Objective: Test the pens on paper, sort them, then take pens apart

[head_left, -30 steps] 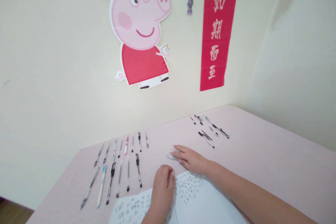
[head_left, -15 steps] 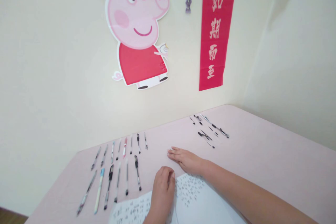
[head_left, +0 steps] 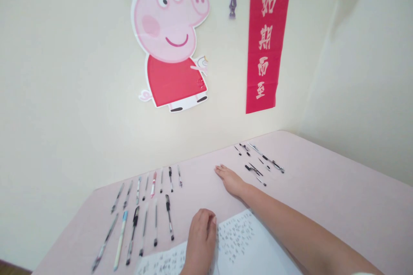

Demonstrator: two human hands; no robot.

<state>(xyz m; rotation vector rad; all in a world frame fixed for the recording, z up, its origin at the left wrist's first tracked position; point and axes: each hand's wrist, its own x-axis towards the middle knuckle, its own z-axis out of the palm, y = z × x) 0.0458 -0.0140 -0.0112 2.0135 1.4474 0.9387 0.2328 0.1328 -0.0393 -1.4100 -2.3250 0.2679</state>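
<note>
Pink table (head_left: 329, 193): left hand (head_left: 200, 236) curls on book (head_left: 245, 245), bottom centre, grip unclear; right hand (head_left: 229, 179), mid-frame, flat, seemingly reaching; grasping a pen (head_left: 170, 217) would need curling

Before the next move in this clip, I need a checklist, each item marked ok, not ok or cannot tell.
1. Pens at left free of both hands: ok, they lie in two rows, apart from the fingers.
2. Right hand apart from the loose pen parts: ok, it lies to their left.
3. Nothing under the right palm: cannot tell, its underside is hidden.
4. Left hand holding nothing: cannot tell, its curled fingers hide the palm.
5. Open notebook fully visible: not ok, the left hand covers part and the frame cuts it off.
</note>
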